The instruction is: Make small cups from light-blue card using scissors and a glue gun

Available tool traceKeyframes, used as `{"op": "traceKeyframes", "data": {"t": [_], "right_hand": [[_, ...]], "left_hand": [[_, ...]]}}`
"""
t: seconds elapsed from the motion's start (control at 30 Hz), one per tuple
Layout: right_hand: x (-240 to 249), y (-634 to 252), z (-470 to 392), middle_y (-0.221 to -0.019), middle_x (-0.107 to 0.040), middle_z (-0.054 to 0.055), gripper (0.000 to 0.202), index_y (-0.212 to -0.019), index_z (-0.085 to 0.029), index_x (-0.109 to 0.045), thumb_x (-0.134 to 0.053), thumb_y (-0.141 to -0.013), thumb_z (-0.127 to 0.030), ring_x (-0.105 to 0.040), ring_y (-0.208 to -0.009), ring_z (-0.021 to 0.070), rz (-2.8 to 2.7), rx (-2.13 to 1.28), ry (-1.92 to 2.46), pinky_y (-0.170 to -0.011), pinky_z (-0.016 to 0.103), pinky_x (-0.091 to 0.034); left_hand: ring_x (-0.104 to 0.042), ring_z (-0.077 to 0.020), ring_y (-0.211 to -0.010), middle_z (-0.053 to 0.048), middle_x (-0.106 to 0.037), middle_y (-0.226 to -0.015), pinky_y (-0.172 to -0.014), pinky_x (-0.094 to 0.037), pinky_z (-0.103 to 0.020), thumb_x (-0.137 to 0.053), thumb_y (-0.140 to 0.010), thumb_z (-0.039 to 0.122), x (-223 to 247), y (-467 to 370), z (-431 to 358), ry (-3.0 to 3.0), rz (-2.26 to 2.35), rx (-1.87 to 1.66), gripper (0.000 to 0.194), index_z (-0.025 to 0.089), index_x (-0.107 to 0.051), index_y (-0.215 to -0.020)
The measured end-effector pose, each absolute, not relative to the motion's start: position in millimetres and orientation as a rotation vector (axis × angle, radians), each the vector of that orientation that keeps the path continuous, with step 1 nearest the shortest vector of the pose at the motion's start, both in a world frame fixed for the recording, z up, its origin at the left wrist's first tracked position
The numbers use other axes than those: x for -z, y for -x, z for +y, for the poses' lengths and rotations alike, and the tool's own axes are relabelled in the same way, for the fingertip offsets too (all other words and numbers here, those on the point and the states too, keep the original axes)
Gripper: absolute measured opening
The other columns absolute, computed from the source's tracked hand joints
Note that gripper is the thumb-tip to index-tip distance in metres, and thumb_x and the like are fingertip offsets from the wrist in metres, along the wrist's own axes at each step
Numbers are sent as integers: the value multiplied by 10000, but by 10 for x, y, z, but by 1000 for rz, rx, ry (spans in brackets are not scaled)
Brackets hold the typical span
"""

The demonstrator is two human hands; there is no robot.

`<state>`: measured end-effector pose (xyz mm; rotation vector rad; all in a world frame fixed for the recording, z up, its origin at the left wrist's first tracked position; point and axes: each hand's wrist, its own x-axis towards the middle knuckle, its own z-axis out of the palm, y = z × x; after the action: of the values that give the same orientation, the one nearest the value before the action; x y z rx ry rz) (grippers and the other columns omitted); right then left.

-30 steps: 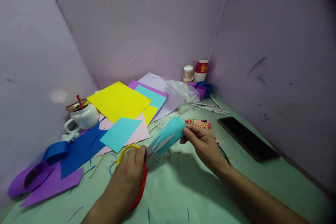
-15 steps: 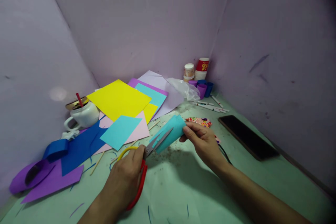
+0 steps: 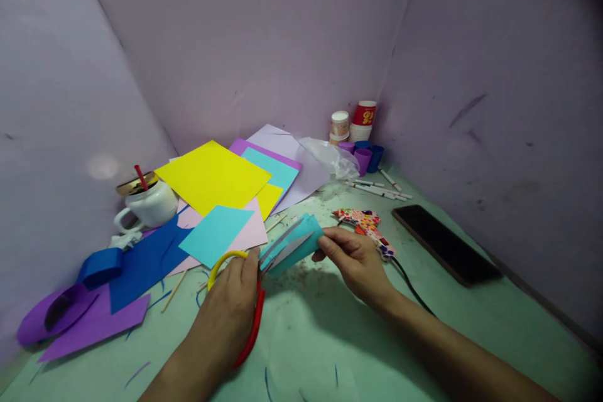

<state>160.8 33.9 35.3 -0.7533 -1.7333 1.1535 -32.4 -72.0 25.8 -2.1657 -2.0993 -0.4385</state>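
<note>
My left hand (image 3: 230,301) is closed on scissors with one yellow and one red handle (image 3: 255,330). Their grey blades stand apart at a folded or curled piece of light blue paper (image 3: 301,255), one along its upper side and one across its front. Whether the edges are cutting into it, I cannot tell. The paper's right end is pinched between the thumb and fingers of my right hand (image 3: 355,264), above the table. Just behind that hand lies a flower-patterned glue gun (image 3: 365,221) with a black cord.
A black phone (image 3: 445,244) lies at the right. Coloured sheets, among them a yellow sheet (image 3: 214,176), spread over the back left beside a white mug (image 3: 151,206). Markers (image 3: 379,190), paper cups (image 3: 362,122) and a plastic bag (image 3: 332,157) sit toward the back corner.
The scissor blades have spread wider at the light blue paper. My right hand and the paper have shifted slightly left, and more of the glue gun shows.
</note>
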Motion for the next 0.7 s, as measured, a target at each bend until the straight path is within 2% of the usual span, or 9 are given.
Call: {"op": "traceKeyframes", "data": {"t": [0.13, 0.23, 0.53, 0.7], "right_hand": [[-335, -1607, 336, -612, -672, 20, 205, -778, -168, -674, -548, -835, -319, -633, -582, 154, -1744, -1175, 749, -581, 252, -494], [-340, -1610, 333, -611, -674, 20, 202, -775, -167, -675, -549, -837, -313, -632, -583, 152, -1742, -1184, 755, -587, 251, -491], [-335, -1606, 342, -631, -677, 25, 198, -778, -162, -677, -549, -838, -301, -638, -598, 147, -1733, -1201, 739, -597, 242, -493], [-309, -1611, 361, -618, -677, 27, 201, -794, -155, -676, -550, -830, -307, -637, -583, 149, -1731, -1200, 726, -588, 241, -498]], "left_hand": [[-613, -293, -908, -160, -602, -1002, -732, -524, -439, -333, -828, 38, -163, 374, -730, 2155, -1992, 395, 720, 133, 20, -1449], [-630, -299, -874, -155, -618, -970, -691, -539, -425, -343, -806, 8, -164, 378, -734, 2152, -1967, 349, 808, 150, 138, -1440], [-668, -286, -778, -117, -652, -857, -604, -563, -399, -334, -779, -26, -188, 389, -743, 2151, -1883, 340, 843, 176, 153, -1436], [-666, -269, -818, -126, -652, -945, -637, -565, -383, -347, -804, 9, -216, 446, -746, 2196, -1853, 419, 797, 227, 58, -1454]]}}
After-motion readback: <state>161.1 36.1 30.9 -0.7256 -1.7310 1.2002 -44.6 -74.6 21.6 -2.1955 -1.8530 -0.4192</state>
